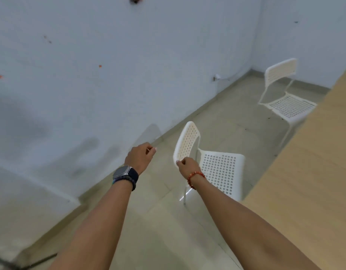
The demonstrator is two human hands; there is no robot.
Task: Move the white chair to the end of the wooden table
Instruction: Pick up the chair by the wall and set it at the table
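Right hand [188,165]: closed on the lower near corner of the white chair's backrest, fingers curled round its edge; a red bead bracelet [195,179] sits on the wrist.

Left hand [142,157]: loosely curled, thumb against the fingertips, holding nothing and touching nothing; it hangs in the air at about 9 o'clock from the backrest, clear of it. A dark watch [123,172] and a dark braided band are on that wrist.

White chair [219,170]: stands on the floor just right of frame centre, its perforated backrest rising toward 12 o'clock from the right hand and its perforated seat spreading toward 3 o'clock from it (so the hand meets the chair only at the backrest corner). The seat faces the table's long side, its front edge near the table edge; whether they touch cannot be told. One thin leg shows below the seat, at about 6 o'clock from the right hand.

Wooden table [312,182]: pale top filling the right side of the frame, running from 5 o'clock up to 2 o'clock.

Second white chair [285,98]: same make, at about 2 o'clock from the first and well apart from it, also beside the table's long edge.

Floor [162,221]: pale tiles.

Wall [109,65]: pale blue, with a few small orange marks, at 10 to 12 o'clock.
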